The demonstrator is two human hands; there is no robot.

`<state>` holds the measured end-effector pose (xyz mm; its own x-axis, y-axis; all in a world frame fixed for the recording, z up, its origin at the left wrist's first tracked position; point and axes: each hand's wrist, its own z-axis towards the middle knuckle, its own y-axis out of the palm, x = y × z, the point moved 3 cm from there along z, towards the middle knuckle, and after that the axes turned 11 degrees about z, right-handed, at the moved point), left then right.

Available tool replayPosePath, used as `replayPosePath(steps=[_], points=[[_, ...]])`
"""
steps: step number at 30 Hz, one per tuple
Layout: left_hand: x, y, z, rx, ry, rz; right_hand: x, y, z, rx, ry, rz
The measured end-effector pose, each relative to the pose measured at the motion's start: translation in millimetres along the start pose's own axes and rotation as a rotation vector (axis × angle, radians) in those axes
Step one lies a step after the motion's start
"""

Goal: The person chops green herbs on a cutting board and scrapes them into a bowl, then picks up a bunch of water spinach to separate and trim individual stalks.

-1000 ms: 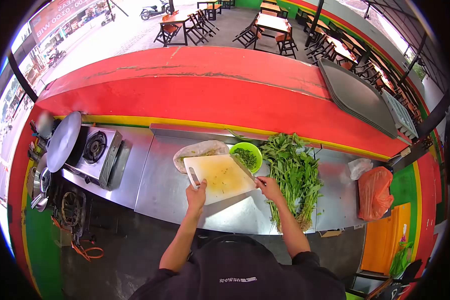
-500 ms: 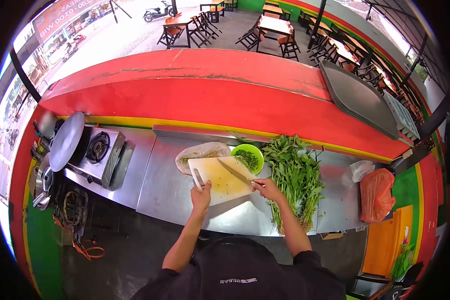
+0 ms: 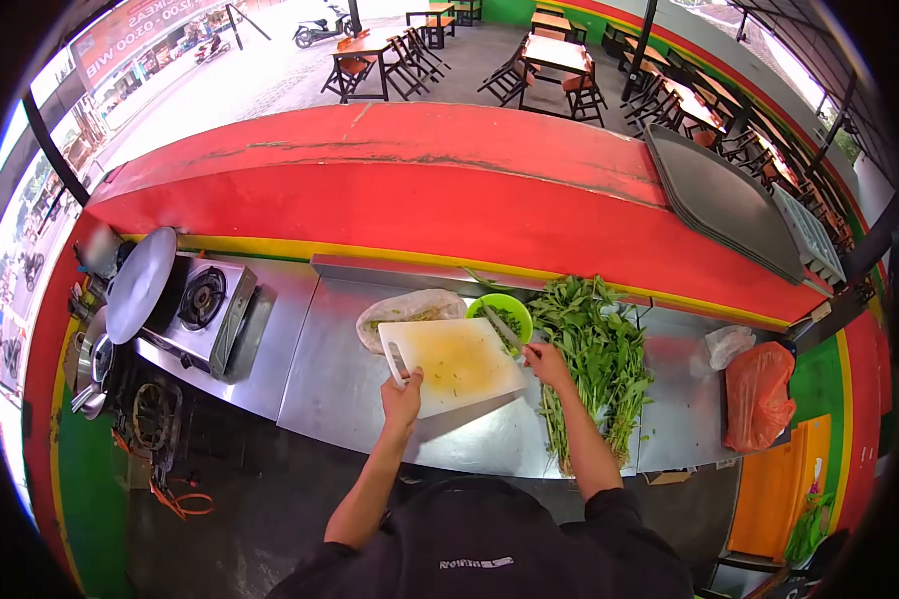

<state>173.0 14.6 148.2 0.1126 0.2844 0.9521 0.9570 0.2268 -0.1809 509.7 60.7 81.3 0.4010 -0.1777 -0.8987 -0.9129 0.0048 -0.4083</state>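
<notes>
My left hand (image 3: 402, 395) grips the near left corner of a white cutting board (image 3: 454, 361) and holds it tilted up from the steel counter (image 3: 335, 384). A knife (image 3: 504, 328) is in my right hand (image 3: 547, 363), its blade pointing up and left over the rim of a green bowl (image 3: 499, 305) with chopped greens inside. The board's far right edge lies close to that bowl. To the right of my right hand lies a big bunch of leafy green stalks (image 3: 594, 354).
A plastic bag (image 3: 405, 309) lies behind the board. A gas stove (image 3: 200, 304) and a round lid (image 3: 140, 285) stand at the left. An orange bag (image 3: 754, 394) and a clear bag (image 3: 724, 344) sit at the right end. Trays (image 3: 719, 200) lie stacked on the red ledge.
The knife has swept across the board from its middle up to the green bowl's rim. My left hand has kept its hold on the board's corner.
</notes>
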Motion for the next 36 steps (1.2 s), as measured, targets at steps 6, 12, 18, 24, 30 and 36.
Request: replayPosePath(steps=[6, 12, 18, 24, 30, 36], points=[[-6.9, 3.4, 5.5, -0.019, -0.03, -0.033, -71.4, 2.4, -42.0, -0.286, 0.032, 0.225], [-1.3, 3.7, 6.7, -0.033, -0.023, -0.046, -58.8, 6.7, -58.3, -0.327, 0.047, 0.204], [0.7, 0.4, 6.5, -0.018, -0.02, 0.02, -5.4, -3.5, -27.7, -0.108, 0.003, 0.06], [4.8, -3.0, 8.0, -0.028, -0.064, -0.034, -11.1, -8.7, -17.1, 0.038, -0.08, 0.003], [-2.0, -4.5, 18.1, -0.016, -0.03, -0.053, -31.3, -10.8, -36.9, -0.166, -0.004, 0.177], [10.5, -6.1, 16.5, 0.005, 0.011, -0.028, -24.6, -4.5, -43.8, -0.132, 0.044, 0.207]])
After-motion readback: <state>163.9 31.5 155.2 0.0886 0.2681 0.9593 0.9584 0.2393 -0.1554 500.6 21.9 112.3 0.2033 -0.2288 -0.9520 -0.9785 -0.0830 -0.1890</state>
